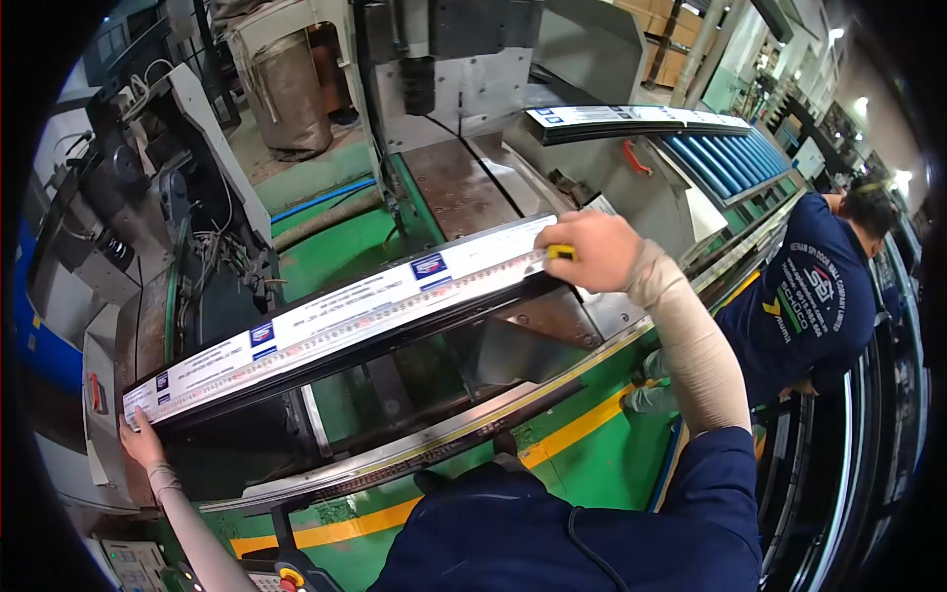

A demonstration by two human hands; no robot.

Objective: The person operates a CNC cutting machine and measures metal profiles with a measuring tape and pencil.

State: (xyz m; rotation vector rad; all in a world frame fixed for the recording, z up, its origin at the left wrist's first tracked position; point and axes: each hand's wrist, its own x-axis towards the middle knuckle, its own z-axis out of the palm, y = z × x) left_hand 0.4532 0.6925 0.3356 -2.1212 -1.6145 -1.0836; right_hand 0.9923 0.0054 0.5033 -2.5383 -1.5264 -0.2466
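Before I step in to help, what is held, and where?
The right hand grips the tape measure by its case; the left hand touches the left end of the strip.

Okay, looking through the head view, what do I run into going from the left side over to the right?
A red handle, the left hand on the end of the long labelled strip, a brown wrapped bundle, the right hand with the yellow tape measure, then the co-worker in navy.

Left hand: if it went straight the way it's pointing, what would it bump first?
The left hand would meet the near end of the long white-covered panel first. Its fingertips look already there, though depth is hard to judge.
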